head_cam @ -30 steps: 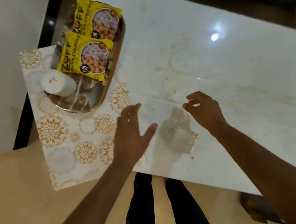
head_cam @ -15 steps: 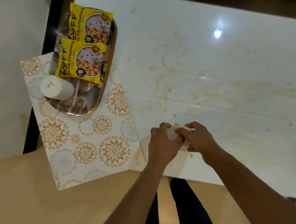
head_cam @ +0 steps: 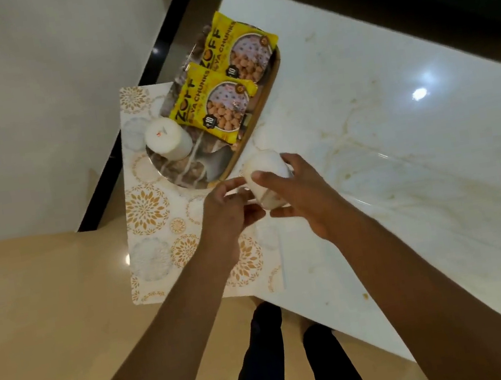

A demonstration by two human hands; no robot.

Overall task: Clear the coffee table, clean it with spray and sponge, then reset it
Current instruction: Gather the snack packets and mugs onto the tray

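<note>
Both hands' grip (head_cam: 257, 201) around glass (head_cam: 269, 180), just beside tray rim (head_cam: 259, 113).

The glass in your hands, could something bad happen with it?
Maybe. Both the left hand and right hand hold the small glass tilted above the hard marble table, so it could slip and break. It also hangs near the tray with its candle and snack packets, and could bump them.
</note>
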